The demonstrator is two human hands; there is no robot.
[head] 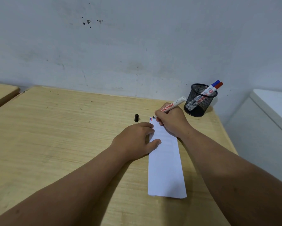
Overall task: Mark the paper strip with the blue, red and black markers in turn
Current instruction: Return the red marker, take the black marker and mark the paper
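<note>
While the left hand [137, 137] lies flat, pinning the paper strip [165, 160] to the bench [55, 136], the black cap [136, 117] waits at eleven o'clock; right hand [171, 119] has its grip closed around the black marker [173, 104], tip beside blue and red marks [151, 119]. Mesh cup [199, 101] at two o'clock keeps the spares.

A table [55, 136] fills the lower frame, with a wall [137, 38] behind it. A paper strip [166, 168] lies on the table right of centre, running from near edge toward the wall. The left hand [135, 141] rests on the strip's left edge; the right hand [173, 121] sits on its right, holding a marker [174, 104] with the tip at the strip's far end. A cap [136, 117] stands just left of that end. A mesh cup [199, 100] at the table's far right corner holds two markers [212, 89].
</note>
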